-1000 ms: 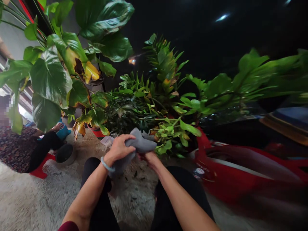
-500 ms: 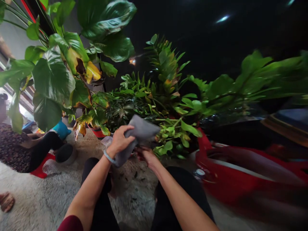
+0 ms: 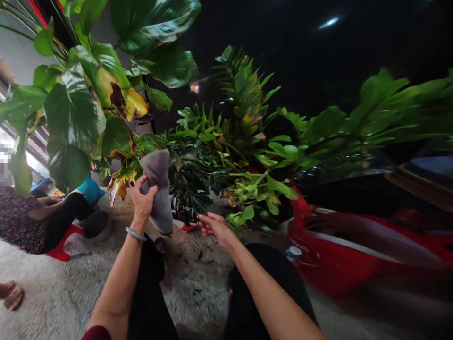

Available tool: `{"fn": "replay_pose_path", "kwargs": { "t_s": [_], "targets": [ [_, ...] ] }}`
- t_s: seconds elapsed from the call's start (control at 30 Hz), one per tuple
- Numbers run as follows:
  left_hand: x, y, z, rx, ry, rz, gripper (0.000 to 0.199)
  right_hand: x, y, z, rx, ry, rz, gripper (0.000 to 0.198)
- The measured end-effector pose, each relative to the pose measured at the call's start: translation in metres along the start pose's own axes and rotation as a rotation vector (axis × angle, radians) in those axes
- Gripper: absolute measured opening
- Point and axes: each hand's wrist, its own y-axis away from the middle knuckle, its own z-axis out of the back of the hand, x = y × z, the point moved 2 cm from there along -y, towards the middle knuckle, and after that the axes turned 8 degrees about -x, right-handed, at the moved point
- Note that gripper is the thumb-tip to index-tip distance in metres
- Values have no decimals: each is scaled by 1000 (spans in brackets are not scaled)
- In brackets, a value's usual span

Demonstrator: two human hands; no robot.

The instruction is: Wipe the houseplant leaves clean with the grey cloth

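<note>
Left hand: the left hand (image 3: 142,200) pinches the gray cloth (image 3: 161,189) between thumb and fingers; a pale bracelet (image 3: 136,234) circles its wrist.
Gray cloth: held up off the floor (image 3: 198,302), its long side roughly upright, in front of the plants and left of the right hand.
Right hand: apart from the cloth, the right hand (image 3: 217,229) has thumb and forefinger together at the tips; anything between them is too small to tell.
Leaves: a dark leafy plant (image 3: 193,174) grows just beyond the right fingertips; a large-leaved plant (image 3: 76,108) with yellowed, browned patches rises at the left.
Red bag: the red bag (image 3: 329,255) sits on the floor's right side, blurred.
Floor's left side: a seated person (image 3: 21,217) on a red stool (image 3: 65,243), a dark bowl (image 3: 95,224) just beside; nearer, a sandaled foot (image 3: 13,295).
</note>
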Motion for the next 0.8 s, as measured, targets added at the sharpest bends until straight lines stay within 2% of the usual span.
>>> {"fn": "replay_pose_path", "kwargs": {
  "t_s": [0.07,0.13,0.23,0.3,0.37,0.43,0.5,0.6,0.67,0.8],
  "targets": [
    [32,31,0,105,-57,136,34,0,0,0,-21,15,3,13],
    [60,68,9,180,-99,279,32,0,0,1,-34,39,3,13],
    [72,99,31,150,-96,415,37,0,-1,3,-32,54,-6,11],
    [58,89,39,63,-93,367,39,0,-1,3,-23,35,0,12],
    [35,59,39,-32,-90,230,39,0,-1,2,-15,2,18,15],
    [15,24,29,-110,-74,98,39,0,-1,-1,-14,-32,39,16],
    [9,0,14,-130,-60,30,40,-1,-1,-4,-14,-57,55,17],
    [30,4,-2,-12,-104,70,38,-1,0,-5,-31,-43,61,16],
    [55,34,-2,128,-173,169,35,-1,-1,-4,-46,-4,50,15],
    [94,112,20,378,-240,443,35,-2,-2,1,-74,44,14,16]
  ]
}}
